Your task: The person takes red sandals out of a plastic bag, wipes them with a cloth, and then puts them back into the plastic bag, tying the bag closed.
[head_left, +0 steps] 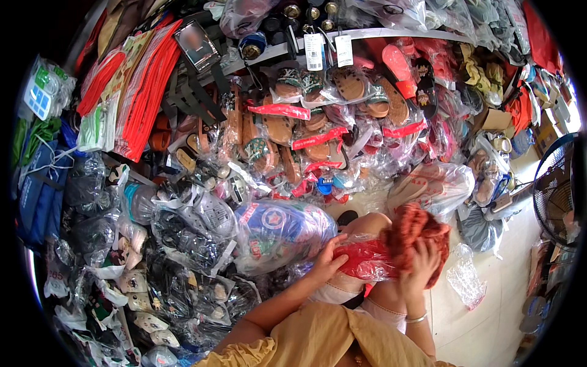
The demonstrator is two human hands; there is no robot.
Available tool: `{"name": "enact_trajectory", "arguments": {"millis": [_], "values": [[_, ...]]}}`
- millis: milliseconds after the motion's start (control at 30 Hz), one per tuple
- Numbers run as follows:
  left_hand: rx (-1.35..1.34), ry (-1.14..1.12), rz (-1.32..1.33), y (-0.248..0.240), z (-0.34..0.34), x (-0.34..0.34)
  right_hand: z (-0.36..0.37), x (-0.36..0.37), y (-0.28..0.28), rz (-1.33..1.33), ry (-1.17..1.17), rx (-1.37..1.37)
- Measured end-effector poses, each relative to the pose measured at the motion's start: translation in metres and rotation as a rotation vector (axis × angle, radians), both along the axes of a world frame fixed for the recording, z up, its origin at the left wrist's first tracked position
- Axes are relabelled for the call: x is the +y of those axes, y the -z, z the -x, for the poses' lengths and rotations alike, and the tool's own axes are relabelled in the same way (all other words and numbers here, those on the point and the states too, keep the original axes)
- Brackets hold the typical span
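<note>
On my lap lies a red item in clear plastic (370, 262); its exact kind is hidden by the wrap's shine. My left hand (328, 263) grips its left end, thumb on top. A bunched rust-red cloth (419, 226) is in my right hand (423, 264), whose fingers curl into its near side. The cloth overlaps the right end of the red item. Just left of my left hand is a large clear bag (284, 229) with blue and white contents.
Bagged sandals (318, 134) are heaped ahead, and bagged clogs (134, 284) lie at the left. A black fan (553, 189) stands at the right. An empty clear plastic bag (466, 278) rests on the pale tiled floor (465, 330). Red-edged folded bags (143, 92) hang at the upper left.
</note>
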State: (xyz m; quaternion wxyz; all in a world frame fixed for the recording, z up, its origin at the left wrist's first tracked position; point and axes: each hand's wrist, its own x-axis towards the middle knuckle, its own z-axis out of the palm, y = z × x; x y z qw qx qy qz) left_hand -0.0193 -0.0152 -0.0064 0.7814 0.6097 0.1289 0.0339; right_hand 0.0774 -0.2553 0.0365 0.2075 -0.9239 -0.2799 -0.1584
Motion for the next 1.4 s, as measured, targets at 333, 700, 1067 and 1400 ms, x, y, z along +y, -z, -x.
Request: {"name": "enact_trajectory", "arguments": {"millis": [333, 700, 1067, 1400], "values": [[-0.044, 0.012, -0.019, 0.016, 0.001, -0.002, -0.049, -0.049, 0.041, -0.500, 0.085, 0.357], [-0.074, 0.025, 0.047, 0.002, -0.003, 0.002, -0.064, -0.034, 0.028, -1.696, -0.102, 0.944], [-0.616, 0.018, -0.766, -0.070, -0.041, 0.039, -0.078, -0.057, 0.023, -1.300, 0.144, 0.588], [-0.400, 0.102, -0.842, -0.017, 0.004, 0.030, -0.035, -0.011, -0.001, -0.063, 0.013, 0.334]]}}
